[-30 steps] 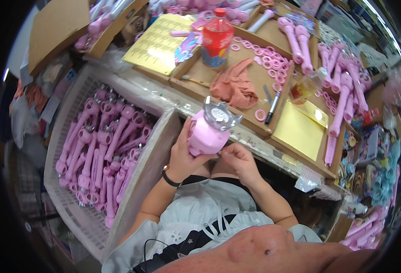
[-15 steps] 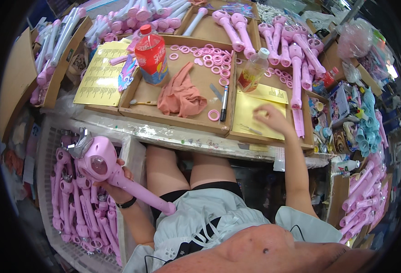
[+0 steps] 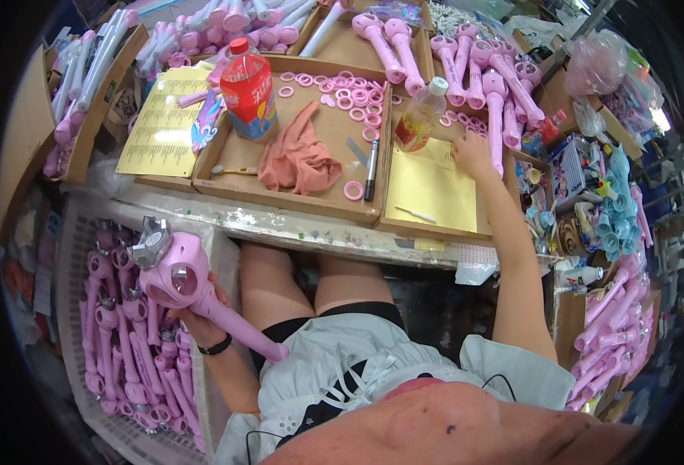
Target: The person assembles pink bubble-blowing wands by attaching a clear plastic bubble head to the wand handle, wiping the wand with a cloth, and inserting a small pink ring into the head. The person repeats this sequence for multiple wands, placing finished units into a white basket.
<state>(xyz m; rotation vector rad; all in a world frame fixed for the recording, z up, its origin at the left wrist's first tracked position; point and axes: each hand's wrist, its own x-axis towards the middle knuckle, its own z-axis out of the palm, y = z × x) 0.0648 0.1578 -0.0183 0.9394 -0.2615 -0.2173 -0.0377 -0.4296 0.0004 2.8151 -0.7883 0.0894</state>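
Observation:
My left hand [image 3: 202, 319] is closed around the handle of a pink toy wand [image 3: 237, 325], just below its round head. The wand lies tilted, its handle end near my lap, and a silver crown [image 3: 153, 244] tops the head. At the far right of the work surface, my right hand [image 3: 474, 153] reaches over the yellow paper [image 3: 435, 180], its fingers stretched toward small pink rings [image 3: 466, 120]. Nothing shows in that hand. Several pink wands [image 3: 494, 116] lie just beyond it.
A basket [image 3: 74, 325] of pink wands stands at my left. On the bench are a cardboard tray [image 3: 280, 203], an orange cloth [image 3: 299, 155], a red-labelled bottle [image 3: 247, 89], a clear bottle [image 3: 421, 116], a marker [image 3: 371, 170] and a brush [image 3: 237, 170]. More pink wands [image 3: 613, 325] lie at right.
My right hand has moved farther away and slightly right, from above the yellow paper to the pink rings. My left hand keeps hold of the wand, whose head has turned slightly.

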